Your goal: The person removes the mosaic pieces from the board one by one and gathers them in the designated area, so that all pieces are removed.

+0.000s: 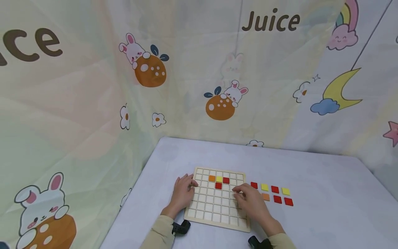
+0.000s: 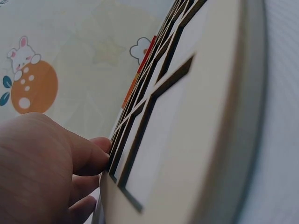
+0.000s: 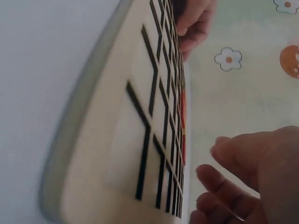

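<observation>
A square-celled wooden grid board (image 1: 208, 209) lies on the table. In its upper part sit an orange tile (image 1: 212, 178), a yellow tile (image 1: 219, 179) and a red tile (image 1: 226, 180) in a row, with another red tile (image 1: 218, 186) below the yellow one. My left hand (image 1: 182, 192) holds the board's left edge, thumb on top; in the left wrist view its other fingers (image 2: 84, 186) bend along the side. Over the board's right edge hovers my right hand (image 1: 251, 202). In the right wrist view its thumb and fingertips (image 3: 205, 172) are apart, with nothing between them.
Right of the board, several loose red, yellow and orange tiles lie in two rows, among them a yellow tile (image 1: 285, 191) and a red tile (image 1: 288, 201). The white table (image 1: 326, 207) meets a printed cloth backdrop (image 1: 186, 86) behind and at the left.
</observation>
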Motion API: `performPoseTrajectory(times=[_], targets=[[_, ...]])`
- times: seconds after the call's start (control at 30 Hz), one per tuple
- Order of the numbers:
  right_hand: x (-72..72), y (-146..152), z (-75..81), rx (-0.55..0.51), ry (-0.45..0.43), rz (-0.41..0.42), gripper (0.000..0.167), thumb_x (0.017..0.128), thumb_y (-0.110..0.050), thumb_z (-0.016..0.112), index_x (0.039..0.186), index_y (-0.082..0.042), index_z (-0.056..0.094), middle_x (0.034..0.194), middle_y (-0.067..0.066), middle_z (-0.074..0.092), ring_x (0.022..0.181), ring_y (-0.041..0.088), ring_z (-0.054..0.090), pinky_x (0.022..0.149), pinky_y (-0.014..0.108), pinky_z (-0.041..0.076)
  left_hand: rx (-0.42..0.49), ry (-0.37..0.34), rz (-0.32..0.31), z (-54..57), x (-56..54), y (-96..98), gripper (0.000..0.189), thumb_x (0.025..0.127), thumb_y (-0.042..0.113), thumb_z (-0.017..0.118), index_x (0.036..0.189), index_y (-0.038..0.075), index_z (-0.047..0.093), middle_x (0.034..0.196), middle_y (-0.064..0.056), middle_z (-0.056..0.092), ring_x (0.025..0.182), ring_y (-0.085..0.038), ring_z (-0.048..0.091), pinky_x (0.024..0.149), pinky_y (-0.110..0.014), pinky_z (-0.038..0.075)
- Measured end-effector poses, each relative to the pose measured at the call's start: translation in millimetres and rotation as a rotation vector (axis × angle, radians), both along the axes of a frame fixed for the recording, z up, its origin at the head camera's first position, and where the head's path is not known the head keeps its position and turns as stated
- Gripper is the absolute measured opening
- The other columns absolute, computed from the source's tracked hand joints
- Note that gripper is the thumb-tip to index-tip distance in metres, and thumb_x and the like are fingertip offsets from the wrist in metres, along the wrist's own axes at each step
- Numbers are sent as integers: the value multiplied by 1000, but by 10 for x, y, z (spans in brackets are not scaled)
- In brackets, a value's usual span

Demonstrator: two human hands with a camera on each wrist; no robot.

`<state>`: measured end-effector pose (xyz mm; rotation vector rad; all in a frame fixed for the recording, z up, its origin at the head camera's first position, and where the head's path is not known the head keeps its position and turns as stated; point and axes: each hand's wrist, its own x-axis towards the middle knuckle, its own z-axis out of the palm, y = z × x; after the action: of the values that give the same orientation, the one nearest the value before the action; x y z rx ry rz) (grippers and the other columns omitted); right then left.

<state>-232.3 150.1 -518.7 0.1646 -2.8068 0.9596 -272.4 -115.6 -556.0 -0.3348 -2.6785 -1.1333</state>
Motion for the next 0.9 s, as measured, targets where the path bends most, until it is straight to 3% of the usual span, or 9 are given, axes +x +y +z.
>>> performPoseTrajectory(times=[0.2,0.43,0.7,0.9], targets=[[-112,-139,-17,35,-20,40,17,85,-19,74,102,-16,74,97,-6,65,82,12,58,74,30,55,0,8,0,-15,-2,-3,18,89,2,58,91,19,65,139,-12,55,138,-37,39,117,-58,15],[-215,-243,-57,-8,23,71,14,86,-16,73,100,-14,75,95,-5,65,77,11,54,68,27,52,11,7,1,-14,2,-2,18,89,2,57,90,19,65,139,-13,55,138,-37,39,117,-59,14],[-292,-298,-120,-36,-7,76,16,87,-17,73,102,-15,74,92,-6,62,75,12,48,62,24,47,10,-4,1,-25,8,-3,19,89,3,57,90,20,65,139,-13,55,138,-36,39,117,-58,14],[-321,-358,-127,10,-5,43,21,85,-18,72,105,-13,74,94,-3,62,79,13,52,72,29,52,19,-2,1,-3,5,-2,19,90,3,57,90,20,65,139,-12,55,138,-35,39,118,-57,14]])
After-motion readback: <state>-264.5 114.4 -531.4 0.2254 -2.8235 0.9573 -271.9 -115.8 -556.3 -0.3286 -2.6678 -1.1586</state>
